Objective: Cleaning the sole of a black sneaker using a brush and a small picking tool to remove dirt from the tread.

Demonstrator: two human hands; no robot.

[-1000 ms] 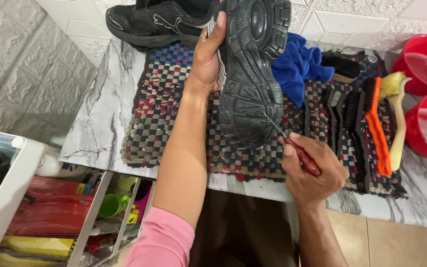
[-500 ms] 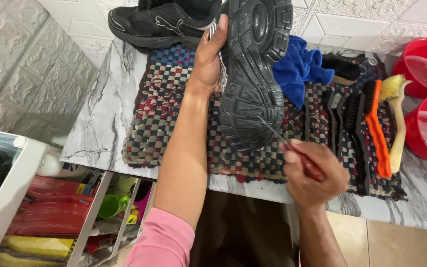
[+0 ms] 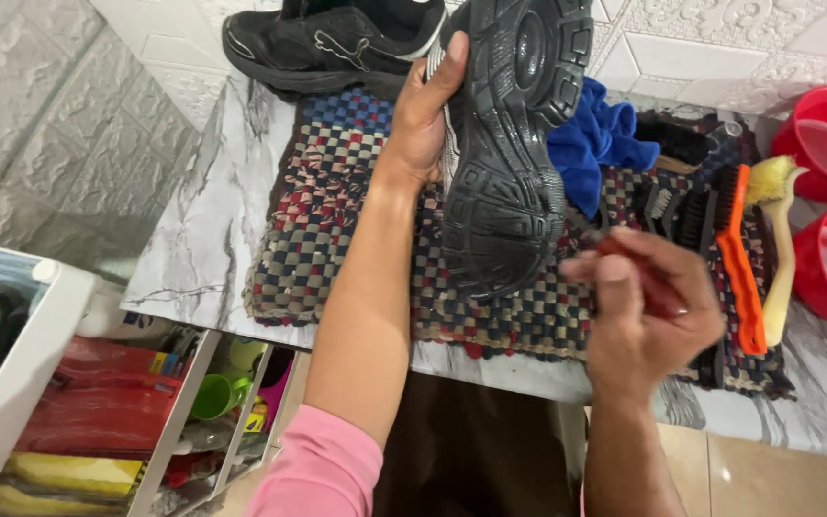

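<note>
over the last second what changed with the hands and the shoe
The right hand with its small red-handled tool drew back from the black shoe's sole; the thin tip that was picking at the tread no longer shows against it. The left hand still holds the shoe sole-up over the checkered mat. The brushes, blue cloth and second shoe lie as before.

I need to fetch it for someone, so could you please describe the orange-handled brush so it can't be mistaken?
Start at the woven checkered mat on the marble counter. Along its right end lies a row of brushes. The orange brush is the long one beside the pale yellow-handled brush, the only bright orange one.
</note>
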